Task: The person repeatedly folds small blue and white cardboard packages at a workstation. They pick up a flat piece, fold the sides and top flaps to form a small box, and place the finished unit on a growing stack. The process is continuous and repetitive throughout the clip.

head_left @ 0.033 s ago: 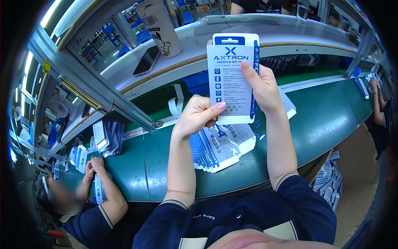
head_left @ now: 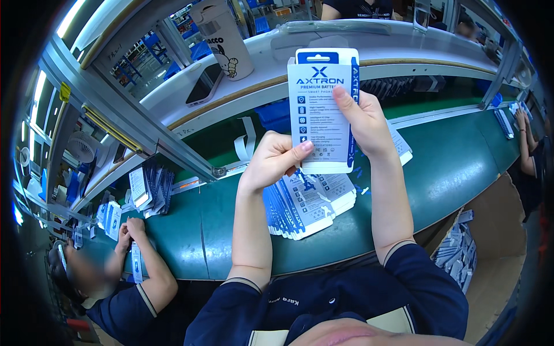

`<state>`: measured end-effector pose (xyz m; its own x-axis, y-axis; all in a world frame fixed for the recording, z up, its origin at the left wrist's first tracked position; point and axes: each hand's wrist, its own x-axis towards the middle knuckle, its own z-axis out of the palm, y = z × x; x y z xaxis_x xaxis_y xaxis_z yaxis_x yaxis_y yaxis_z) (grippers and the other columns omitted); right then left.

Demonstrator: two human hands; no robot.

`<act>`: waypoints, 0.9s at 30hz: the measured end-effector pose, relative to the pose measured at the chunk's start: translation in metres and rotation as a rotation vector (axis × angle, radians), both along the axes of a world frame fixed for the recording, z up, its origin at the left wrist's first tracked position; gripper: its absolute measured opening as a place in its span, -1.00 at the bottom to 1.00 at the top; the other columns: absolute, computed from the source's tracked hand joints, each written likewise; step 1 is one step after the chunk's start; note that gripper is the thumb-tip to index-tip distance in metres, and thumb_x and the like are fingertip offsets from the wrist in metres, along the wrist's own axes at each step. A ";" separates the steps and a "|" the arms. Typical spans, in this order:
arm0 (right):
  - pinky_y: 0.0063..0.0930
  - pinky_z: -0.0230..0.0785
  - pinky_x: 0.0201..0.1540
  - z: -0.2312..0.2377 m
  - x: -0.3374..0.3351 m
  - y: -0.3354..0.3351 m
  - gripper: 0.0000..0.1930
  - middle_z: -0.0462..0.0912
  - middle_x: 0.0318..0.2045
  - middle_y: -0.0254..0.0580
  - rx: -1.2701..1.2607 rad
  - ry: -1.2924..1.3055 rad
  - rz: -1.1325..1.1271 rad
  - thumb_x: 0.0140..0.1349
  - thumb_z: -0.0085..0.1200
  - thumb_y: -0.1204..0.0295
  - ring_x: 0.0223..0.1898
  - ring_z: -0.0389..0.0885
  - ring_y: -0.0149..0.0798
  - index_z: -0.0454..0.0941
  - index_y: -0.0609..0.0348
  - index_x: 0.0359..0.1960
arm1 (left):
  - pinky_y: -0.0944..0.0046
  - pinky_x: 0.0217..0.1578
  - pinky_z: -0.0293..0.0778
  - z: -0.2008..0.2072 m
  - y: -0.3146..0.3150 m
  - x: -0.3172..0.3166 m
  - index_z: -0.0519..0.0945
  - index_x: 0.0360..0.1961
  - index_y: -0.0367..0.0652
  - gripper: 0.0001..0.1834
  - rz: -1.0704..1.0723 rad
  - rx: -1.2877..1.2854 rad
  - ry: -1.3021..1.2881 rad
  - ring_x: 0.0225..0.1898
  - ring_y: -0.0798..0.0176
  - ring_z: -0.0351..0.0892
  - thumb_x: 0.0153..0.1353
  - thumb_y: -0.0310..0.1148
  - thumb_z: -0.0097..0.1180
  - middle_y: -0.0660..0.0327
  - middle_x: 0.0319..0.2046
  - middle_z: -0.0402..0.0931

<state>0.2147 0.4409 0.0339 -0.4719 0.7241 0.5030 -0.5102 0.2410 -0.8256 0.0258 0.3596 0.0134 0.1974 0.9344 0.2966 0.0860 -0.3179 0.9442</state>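
A flattened white-and-blue cardboard box (head_left: 323,124) with a hanging slot at its top is held upright in front of me, printed face toward me. My left hand (head_left: 277,158) pinches its lower left edge, the thumb lying on the front. Higher up, my right hand (head_left: 365,121) grips the right edge with its thumb across the printed face. The fingers behind the box are hidden. Below it, a fanned stack of similar flat boxes (head_left: 314,207) lies on the green table, and another white box piece (head_left: 400,145) shows beside my right forearm.
Along the green table (head_left: 456,155), a co-worker's hands (head_left: 131,232) are at the left near piled boxes (head_left: 151,190). A phone (head_left: 205,85) and a cup (head_left: 226,46) stand on the white shelf. An open carton (head_left: 493,242) holding packages (head_left: 457,254) is at the lower right.
The box has shifted very slightly down and to the left between my hands. Both hands keep their grip.
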 end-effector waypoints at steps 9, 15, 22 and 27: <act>-0.57 0.46 -0.27 -0.006 -0.012 -0.005 -0.61 0.69 -0.36 -0.22 0.039 -0.236 0.160 0.37 0.02 0.12 -0.33 0.63 -0.45 0.64 0.27 -0.21 | 0.47 -0.27 0.48 -0.008 0.006 0.006 0.61 -0.16 -0.40 -0.56 0.189 0.215 -0.288 -0.29 0.43 0.60 0.45 -0.16 -0.09 0.12 -0.23 0.65; -0.55 0.45 -0.30 0.000 -0.005 -0.006 -0.58 0.68 -0.35 -0.22 0.132 -0.367 0.079 0.35 0.05 0.10 -0.36 0.61 -0.46 0.63 0.31 -0.23 | 0.45 -0.28 0.46 -0.010 0.010 0.009 0.61 -0.17 -0.35 -0.55 0.212 0.162 -0.367 -0.31 0.45 0.57 0.45 -0.12 -0.11 0.18 -0.27 0.64; -0.60 0.39 -0.45 -0.009 -0.014 0.002 -0.58 0.68 -0.47 -0.17 0.375 -0.230 -0.250 0.28 0.15 0.09 -0.48 0.61 -0.45 0.55 0.30 -0.28 | 0.45 -0.21 0.42 -0.012 0.013 0.026 0.56 -0.13 -0.34 -0.57 0.376 0.410 -0.318 -0.25 0.45 0.55 0.47 -0.13 -0.14 0.19 -0.27 0.62; -0.68 0.47 -0.39 -0.011 -0.035 -0.010 -0.64 0.71 -0.41 -0.07 0.278 0.181 -0.326 0.24 0.23 0.36 -0.39 0.70 -0.39 0.38 0.27 -0.07 | 0.45 -0.21 0.42 0.000 0.016 0.047 0.32 0.19 -0.28 -0.62 0.545 0.633 -0.391 -0.24 0.44 0.55 0.45 -0.31 -0.10 0.11 -0.25 0.61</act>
<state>0.1800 0.4311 0.0227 -0.1281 0.6461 0.7525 -0.5010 0.6126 -0.6113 0.0724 0.3751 0.0136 -0.4443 0.5091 0.7372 0.0873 -0.7943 0.6012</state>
